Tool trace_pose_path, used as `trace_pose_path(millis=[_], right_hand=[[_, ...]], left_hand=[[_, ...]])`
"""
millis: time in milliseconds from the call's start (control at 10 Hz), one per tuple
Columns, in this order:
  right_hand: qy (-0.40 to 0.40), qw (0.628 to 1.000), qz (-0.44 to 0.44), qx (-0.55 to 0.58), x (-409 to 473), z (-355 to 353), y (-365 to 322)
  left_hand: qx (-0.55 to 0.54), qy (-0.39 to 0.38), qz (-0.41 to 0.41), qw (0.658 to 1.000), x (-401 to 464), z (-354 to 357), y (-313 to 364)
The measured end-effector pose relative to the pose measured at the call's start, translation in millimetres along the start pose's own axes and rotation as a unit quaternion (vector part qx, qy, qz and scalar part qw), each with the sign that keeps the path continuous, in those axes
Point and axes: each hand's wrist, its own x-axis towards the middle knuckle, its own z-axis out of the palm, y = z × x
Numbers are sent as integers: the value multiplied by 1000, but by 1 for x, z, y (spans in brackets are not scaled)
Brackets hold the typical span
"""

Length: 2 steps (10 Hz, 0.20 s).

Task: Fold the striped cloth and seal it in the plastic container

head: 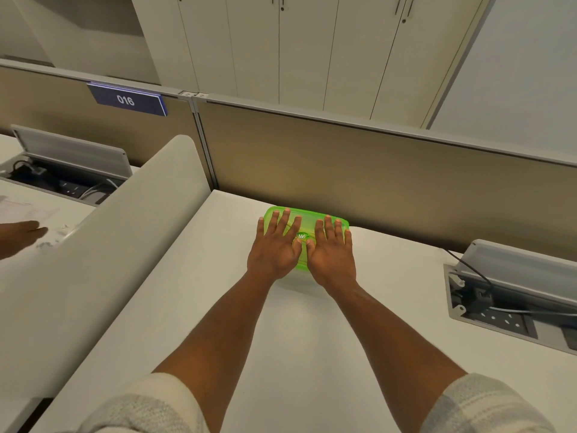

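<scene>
- Risk, uneven seal: both palms bear on the lid (307, 222) near its centre line. If the rim does not click home on every side, a corner may stay proud. The near edge and both near corners are hidden under the hands, so their seating cannot be confirmed.
- Risk, trapped fabric: the cloth is not visible (it is judged to be inside, under the tinted lid). A fold caught over the rim would block the seal.
- Risk, sliding: the container (292, 281) stands on a smooth white worktop (390, 292), near the far partition (374, 170). A push angled forward instead of straight down could skid it toward the partition.
- Left hand (276, 245): flat and fully spread, fingers apart, palm down on the left half of the lid. It grasps nothing; contact is by pressing only.
- Right hand (332, 250): flat and fully spread, palm down on the right half of the lid, its little finger reaching the right rim. It grasps nothing. The two thumbs lie just beside each other near the lid's logo (302, 236).
- Task state (a judgement): closing the lid is in hand, and the seal is not yet verified.
</scene>
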Motion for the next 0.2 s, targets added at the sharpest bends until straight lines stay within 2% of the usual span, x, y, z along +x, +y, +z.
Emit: trace_pose_path(millis=[200], right_hand=[[6, 999, 1, 43, -5, -6, -5]], left_hand=[[-15, 3, -1, 1000, -5, -6, 4]])
